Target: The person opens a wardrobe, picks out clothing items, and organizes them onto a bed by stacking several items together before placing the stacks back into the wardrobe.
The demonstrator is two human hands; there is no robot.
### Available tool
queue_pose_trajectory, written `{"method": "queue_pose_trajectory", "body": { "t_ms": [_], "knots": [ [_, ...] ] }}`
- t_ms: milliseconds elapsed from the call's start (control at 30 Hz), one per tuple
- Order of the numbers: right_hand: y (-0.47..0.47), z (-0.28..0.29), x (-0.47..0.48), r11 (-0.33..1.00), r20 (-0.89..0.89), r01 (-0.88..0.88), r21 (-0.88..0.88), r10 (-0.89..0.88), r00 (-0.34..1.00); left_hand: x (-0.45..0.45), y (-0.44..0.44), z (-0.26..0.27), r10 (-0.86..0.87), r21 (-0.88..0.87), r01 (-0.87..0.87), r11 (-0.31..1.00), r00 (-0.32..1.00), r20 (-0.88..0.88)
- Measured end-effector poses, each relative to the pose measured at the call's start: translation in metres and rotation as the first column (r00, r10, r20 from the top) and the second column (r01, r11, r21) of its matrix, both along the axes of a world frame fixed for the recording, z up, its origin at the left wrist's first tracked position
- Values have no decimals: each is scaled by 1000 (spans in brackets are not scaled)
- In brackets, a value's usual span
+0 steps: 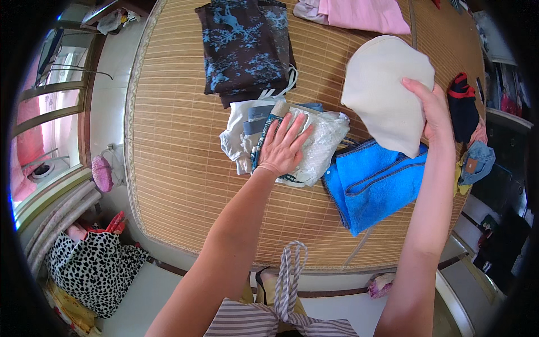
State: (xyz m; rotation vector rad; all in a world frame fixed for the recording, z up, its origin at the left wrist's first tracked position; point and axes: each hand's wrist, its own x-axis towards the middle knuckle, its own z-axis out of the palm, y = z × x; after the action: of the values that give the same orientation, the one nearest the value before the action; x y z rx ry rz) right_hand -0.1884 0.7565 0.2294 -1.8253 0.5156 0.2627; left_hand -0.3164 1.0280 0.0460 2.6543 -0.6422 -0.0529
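Observation:
In my right hand (pixel 431 105) is a cream cloth piece (pixel 381 84) with a rounded edge, lifted off the mat and gripped at its right side. My left hand (pixel 284 145) lies flat, fingers spread, on a stack of folded garments. A white textured cloth (pixel 324 147) and a dark green patterned cloth (pixel 257 153) are on top there. White and grey-blue garments (pixel 236 130) stick out at the stack's left. Just right of the stack lies a folded blue towel (pixel 374 185) with dark stitched edges, partly behind the cream cloth and my right forearm.
A bamboo mat (pixel 181 168) covers the bed. Folded dark garments with blue print (pixel 248 50) and pink clothing (pixel 364 14) lie at the far side. Dark red-trimmed clothing (pixel 462 109) and denim (pixel 478 162) sit at the right edge. A spotted bag (pixel 94 269) stands lower left.

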Motion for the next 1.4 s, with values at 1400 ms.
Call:
{"method": "queue_pose_trajectory", "body": {
  "t_ms": [1400],
  "knots": [
    [54,-178,208,652,6,474,592,-591,806,145,50,-16,364,36,-369,929,926,99]
  ]
}}
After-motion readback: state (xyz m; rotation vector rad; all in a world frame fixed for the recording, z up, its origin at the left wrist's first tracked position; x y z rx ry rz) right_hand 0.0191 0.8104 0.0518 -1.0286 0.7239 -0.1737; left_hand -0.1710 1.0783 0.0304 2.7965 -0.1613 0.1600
